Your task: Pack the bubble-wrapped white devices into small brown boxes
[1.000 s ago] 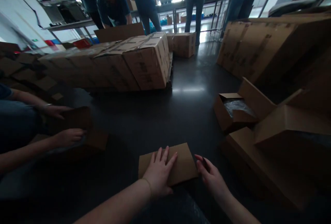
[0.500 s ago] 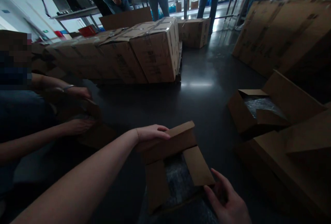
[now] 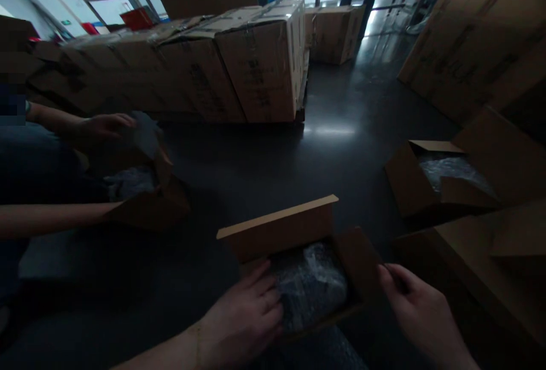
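A small cardboard box (image 3: 285, 234) stands before me with its top flaps up. Inside lies a package in clear plastic wrap (image 3: 313, 287), dark underneath. My left hand (image 3: 245, 310) reaches over the box's left side, fingers stretched and apart, the tips at the package's left edge; whether they touch it I cannot tell. Pinched between the thumb and fingers of my right hand (image 3: 420, 301) is the edge of the right box flap (image 3: 360, 262), folded outward. The left flap is mostly hidden behind my left hand.
Another open box with plastic-wrapped contents (image 3: 396, 182) sits to the right, behind a larger carton (image 3: 464, 245). On the left, a co-worker's hand (image 3: 106, 125) is above an open box (image 3: 157, 208). Taped cartons (image 3: 260, 74) stand on a pallet ahead; a big carton (image 3: 460, 45) stands far right.
My left hand has left the back flap and come down to the box's left side. The right flap, in my right hand, has swung outward, uncovering more of the package. My view has tilted down.
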Demonstrator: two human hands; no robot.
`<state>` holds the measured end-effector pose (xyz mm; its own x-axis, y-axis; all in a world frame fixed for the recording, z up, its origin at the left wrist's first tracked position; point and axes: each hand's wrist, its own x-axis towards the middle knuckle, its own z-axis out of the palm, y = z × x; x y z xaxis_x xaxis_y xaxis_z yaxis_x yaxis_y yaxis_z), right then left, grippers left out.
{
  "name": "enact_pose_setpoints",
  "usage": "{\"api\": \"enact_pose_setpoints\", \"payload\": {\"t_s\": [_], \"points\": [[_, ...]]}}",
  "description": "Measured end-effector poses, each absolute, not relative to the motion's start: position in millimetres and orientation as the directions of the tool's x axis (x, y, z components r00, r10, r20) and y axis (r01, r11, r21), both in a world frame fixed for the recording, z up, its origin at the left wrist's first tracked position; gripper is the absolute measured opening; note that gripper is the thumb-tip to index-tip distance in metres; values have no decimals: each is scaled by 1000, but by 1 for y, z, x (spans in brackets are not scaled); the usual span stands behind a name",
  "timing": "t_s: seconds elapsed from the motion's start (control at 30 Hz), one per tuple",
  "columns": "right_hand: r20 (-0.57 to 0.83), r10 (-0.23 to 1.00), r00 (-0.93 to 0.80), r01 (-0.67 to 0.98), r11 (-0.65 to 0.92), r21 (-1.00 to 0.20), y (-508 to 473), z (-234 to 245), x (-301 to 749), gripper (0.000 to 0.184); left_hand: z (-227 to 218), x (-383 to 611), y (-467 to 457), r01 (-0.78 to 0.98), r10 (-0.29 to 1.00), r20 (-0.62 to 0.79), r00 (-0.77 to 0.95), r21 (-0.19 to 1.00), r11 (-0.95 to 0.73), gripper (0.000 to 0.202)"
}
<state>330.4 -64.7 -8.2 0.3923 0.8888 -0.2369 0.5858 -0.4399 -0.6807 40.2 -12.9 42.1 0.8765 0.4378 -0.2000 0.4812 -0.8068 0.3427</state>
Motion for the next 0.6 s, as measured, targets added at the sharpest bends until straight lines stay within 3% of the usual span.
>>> {"api": "enact_pose_setpoints", "payload": {"t_s": [0.1, 0.17, 0.23, 0.3, 0.4, 0.5, 0.57, 0.6], "points": [[-486, 800, 353, 218, -575, -789, -52, -23, 347, 36, 56, 26, -14, 621, 532, -324, 783, 337, -708, 26], [-577, 758, 304, 9, -608, -794, -38, -31, 348, 33, 56, 13, -15, 691, 566, -399, 721, 352, -632, 23], [-614, 733, 293, -94, -617, -782, -21, -35, 343, 31, 42, -6, -22, 728, 583, -437, 685, 389, -565, 24], [-607, 737, 297, -126, -600, -790, -3, -37, 337, 29, 18, -26, -35, 737, 608, -415, 676, 399, -547, 42], [-575, 758, 308, -105, -573, -813, 24, -39, 326, 28, -6, -36, -53, 768, 659, -399, 638, 276, -577, 56], [-532, 777, 336, -55, -548, -835, 49, -44, 317, 26, 14, 4, -49, 832, 659, -552, 510, 121, -542, 41], [-479, 796, 370, -3, -514, -857, 64, -45, 313, 25, 41, 55, -30, 790, 478, -730, 489, 138, -597, 28], [-446, 805, 391, 27, -495, -869, 68, -45, 312, 25, 53, 83, -16, 716, 478, -637, 604, 170, -677, 27]]}}
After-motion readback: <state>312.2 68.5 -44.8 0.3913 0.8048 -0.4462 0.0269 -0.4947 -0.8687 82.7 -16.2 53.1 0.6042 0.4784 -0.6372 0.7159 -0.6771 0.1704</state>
